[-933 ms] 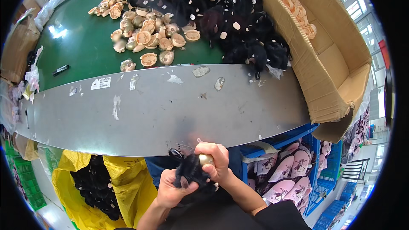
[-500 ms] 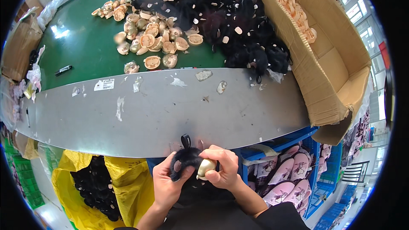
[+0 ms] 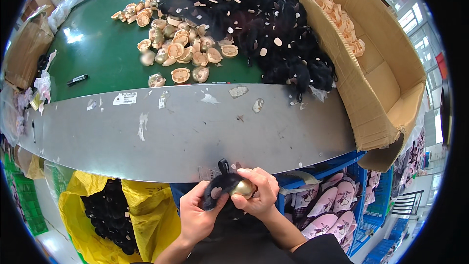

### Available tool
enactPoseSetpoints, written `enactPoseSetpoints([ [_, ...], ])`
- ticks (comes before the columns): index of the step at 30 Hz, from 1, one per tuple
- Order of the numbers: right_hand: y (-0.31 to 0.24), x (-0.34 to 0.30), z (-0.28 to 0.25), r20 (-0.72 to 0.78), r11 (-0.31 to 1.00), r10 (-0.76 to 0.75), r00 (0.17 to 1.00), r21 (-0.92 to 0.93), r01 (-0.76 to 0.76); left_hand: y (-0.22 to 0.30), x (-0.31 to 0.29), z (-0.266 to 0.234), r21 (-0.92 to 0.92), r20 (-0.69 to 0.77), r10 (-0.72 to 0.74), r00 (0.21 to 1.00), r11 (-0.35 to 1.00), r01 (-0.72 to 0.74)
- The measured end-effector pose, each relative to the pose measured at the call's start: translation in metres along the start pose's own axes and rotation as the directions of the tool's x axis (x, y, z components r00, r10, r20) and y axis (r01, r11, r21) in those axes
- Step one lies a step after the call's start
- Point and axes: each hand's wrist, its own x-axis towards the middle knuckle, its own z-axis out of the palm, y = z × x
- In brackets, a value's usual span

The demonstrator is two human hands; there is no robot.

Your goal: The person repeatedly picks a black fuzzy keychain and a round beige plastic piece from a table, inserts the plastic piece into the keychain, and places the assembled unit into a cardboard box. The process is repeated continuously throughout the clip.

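Just below the near edge of the metal table, my left hand [image 3: 199, 210] is closed round a small black plush head [image 3: 218, 186] with a loop on top and pinkish ear patches. My right hand [image 3: 261, 193] grips a shiny gold plastic face shell [image 3: 243, 188], pressed against the plush's right side. The shell's far side and the fingertips behind it are hidden. On the green surface ahead lies a heap of peach and gold shells [image 3: 181, 49], and behind it a big pile of black plush pieces [image 3: 254, 19].
An open cardboard box [image 3: 361, 98] with peach plastic parts [image 3: 342, 24] stands at the right. Below right, a blue crate [image 3: 359, 205] holds pink slippers [image 3: 325, 203]. A yellow bag [image 3: 146, 215] of black plush pieces sits at lower left. A black marker [image 3: 77, 79] lies far left.
Both hands have shifted slightly right. The gold shell has turned and now sits closer against the black plush head. The whole view has also moved a little.
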Motion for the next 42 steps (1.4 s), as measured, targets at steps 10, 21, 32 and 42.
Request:
enactPoseSetpoints([
  [10, -0.007, 0.01, -0.007, 0.089, 0.991, -0.03, 0.996, -0.128, 0.041, -0.016, -0.001, 0.013, -0.102, -0.091, 0.181, 0.979, 0.976, -0.19],
  [21, -0.005, 0.017, -0.034, 0.458, 0.784, 0.359, 0.813, 0.325, -0.529, -0.017, 0.009, -0.01, -0.315, 0.115, 0.137, 0.984, 0.944, -0.094],
  [32, -0.012, -0.008, -0.034, 0.851, -0.109, 0.358, 0.385, 0.447, -0.888, -0.018, 0.006, -0.021, -0.324, 0.288, 0.144, 0.947, 0.945, -0.045],
  [42, -0.006, -0.015, -0.037, 0.903, -0.113, 0.307, 0.302, 0.35, -0.93, -0.018, 0.005, -0.029, -0.308, 0.355, 0.142, 0.924, 0.951, -0.028],
])
